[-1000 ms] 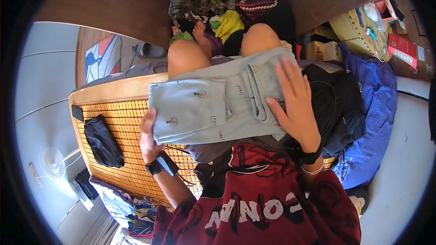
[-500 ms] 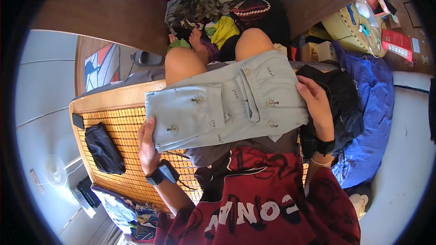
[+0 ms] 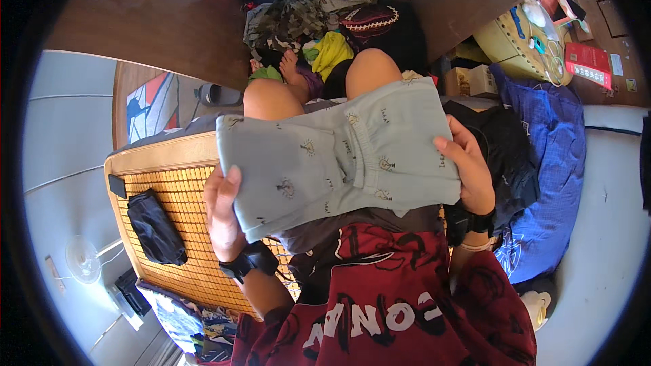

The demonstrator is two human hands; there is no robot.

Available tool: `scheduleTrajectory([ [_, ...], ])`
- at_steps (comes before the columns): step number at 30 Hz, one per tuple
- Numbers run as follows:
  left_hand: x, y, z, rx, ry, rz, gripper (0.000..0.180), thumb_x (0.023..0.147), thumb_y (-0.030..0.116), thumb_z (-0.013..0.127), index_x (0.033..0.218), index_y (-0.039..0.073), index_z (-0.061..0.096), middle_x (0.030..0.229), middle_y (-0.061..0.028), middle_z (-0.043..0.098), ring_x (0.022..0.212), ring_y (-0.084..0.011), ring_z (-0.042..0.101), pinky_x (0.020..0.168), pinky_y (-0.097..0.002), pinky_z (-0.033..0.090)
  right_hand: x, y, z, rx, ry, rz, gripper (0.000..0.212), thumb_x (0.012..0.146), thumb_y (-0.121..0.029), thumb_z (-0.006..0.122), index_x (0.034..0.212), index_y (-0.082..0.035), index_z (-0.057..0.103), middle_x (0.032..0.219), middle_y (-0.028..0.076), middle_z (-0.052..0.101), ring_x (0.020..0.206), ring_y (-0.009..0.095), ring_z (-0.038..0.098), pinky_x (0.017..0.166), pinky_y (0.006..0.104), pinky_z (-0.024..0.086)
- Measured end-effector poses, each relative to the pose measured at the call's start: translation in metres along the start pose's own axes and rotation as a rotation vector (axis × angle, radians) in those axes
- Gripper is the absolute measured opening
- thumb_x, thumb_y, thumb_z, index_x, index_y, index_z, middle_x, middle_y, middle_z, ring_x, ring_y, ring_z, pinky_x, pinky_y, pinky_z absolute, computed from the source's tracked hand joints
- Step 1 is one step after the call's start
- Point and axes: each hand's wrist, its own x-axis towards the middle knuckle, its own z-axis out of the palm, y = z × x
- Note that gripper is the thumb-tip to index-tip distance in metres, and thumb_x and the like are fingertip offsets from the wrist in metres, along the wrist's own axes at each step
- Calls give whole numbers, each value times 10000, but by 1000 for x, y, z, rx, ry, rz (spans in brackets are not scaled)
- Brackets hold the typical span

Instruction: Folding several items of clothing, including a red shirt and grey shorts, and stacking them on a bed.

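Note:
Above my lap I hold a pair of pale blue-green pants (image 3: 285,176) with a light-bulb print, folded into a flat rectangle. Its gathered elastic waistband runs across the middle of the fold. My left hand (image 3: 224,200) pinches the left edge, thumb on top and fingers beneath. At the opposite edge my right hand (image 3: 468,166) grips the cloth, its thumb lying on the upper face. Both wrists wear dark bands. The underside of the pants is hidden.
A folded black garment (image 3: 156,227) lies on the woven bamboo mat (image 3: 203,230) at left. Black clothing (image 3: 508,156) and a blue garment (image 3: 549,163) are at right. Piled clothes (image 3: 298,20) fill the cabinet space ahead. A standing fan (image 3: 83,259) is at far left.
Both thumbs have moved further onto the top face of the pants. The folded cloth has tilted and bunched slightly toward the middle, its lower left corner dipping nearer to me.

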Motion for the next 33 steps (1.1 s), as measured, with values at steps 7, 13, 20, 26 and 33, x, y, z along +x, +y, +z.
scheduleTrajectory([
  [7, 8, 27, 111, 177, -371, 186, 194, 1034, 194, 735, 1114, 29, 673, 891, 18, 692, 765, -42, 633, 648, -197, 494, -6, -9, 34, -47, -125, -91, 233, 992, -87, 668, 1216, -42, 622, 1107, 28, 705, 994, 80, 645, 896, 249, 508],
  [13, 3, 10, 158, 241, -692, 220, 165, 1071, 149, 657, 1155, 10, 629, 1045, -66, 731, 830, -134, 736, 695, -277, 573, -3, 6, 7, -83, 19, -104, 181, 980, -34, 499, 1121, -38, 612, 1057, 24, 690, 947, 81, 634, 864, 235, 508],
  [20, 41, -60, 101, 331, 26, 334, 261, 1047, 167, 688, 1189, -47, 647, 1017, -122, 738, 937, -192, 742, 835, -332, 586, 2, 30, -26, 34, 212, -33, 250, 1074, -243, 487, 1116, -56, 648, 1050, 37, 703, 950, 131, 658, 892, 285, 521],
  [26, 56, -99, 84, 453, -187, 61, 612, 1009, 512, 692, 1185, -73, 674, 914, -144, 733, 847, -208, 686, 771, -373, 553, -15, 11, 7, -307, 221, -20, 532, 1080, -382, 630, 1391, 49, 623, 1339, 135, 679, 1233, 203, 622, 1079, 338, 469],
  [33, 43, -85, 95, -355, -508, 39, 606, 1011, 398, 746, 1375, -70, 621, 1291, -104, 701, 1165, -139, 635, 1001, -316, 524, -15, 26, -35, -228, 282, 26, 632, 1015, -185, 719, 1536, 68, 467, 1460, 177, 588, 1304, 247, 583, 1117, 373, 455],
])
